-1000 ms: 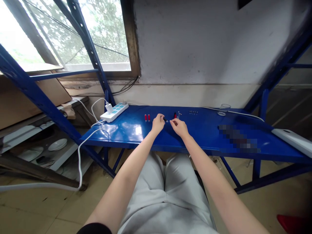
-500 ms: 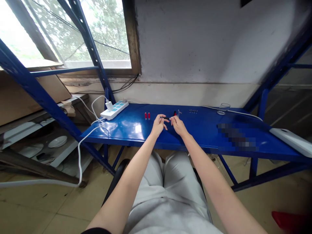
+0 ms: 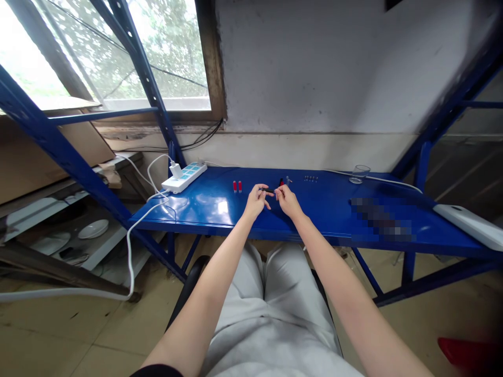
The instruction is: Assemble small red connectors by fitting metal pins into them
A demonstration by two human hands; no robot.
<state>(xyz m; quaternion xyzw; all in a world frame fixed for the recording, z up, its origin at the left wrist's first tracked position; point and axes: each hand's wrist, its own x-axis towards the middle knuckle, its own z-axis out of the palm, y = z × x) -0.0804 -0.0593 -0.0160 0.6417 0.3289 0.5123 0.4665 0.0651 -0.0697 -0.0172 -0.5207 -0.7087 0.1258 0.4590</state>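
Observation:
Both my hands meet over the middle of the blue metal shelf (image 3: 330,209). My left hand (image 3: 257,199) and my right hand (image 3: 287,200) pinch the two ends of a small dark rod-like part (image 3: 269,190) held between them. Two small red pieces (image 3: 237,186) stand just left of my left hand. A red and dark piece (image 3: 282,182) and a small clear piece (image 3: 288,180) lie just behind my right hand. A row of several tiny dark parts (image 3: 310,178) sits further right.
A white power strip (image 3: 184,177) with a plugged charger and white cable lies at the shelf's left end. A small glass (image 3: 359,174) stands at the back right, a white device (image 3: 467,226) at the far right. Blue rack posts flank the shelf. Plates lie on a low shelf at left.
My hands have drawn closer together, and both now pinch the small dark part that my left hand held alone. The view shifted slightly.

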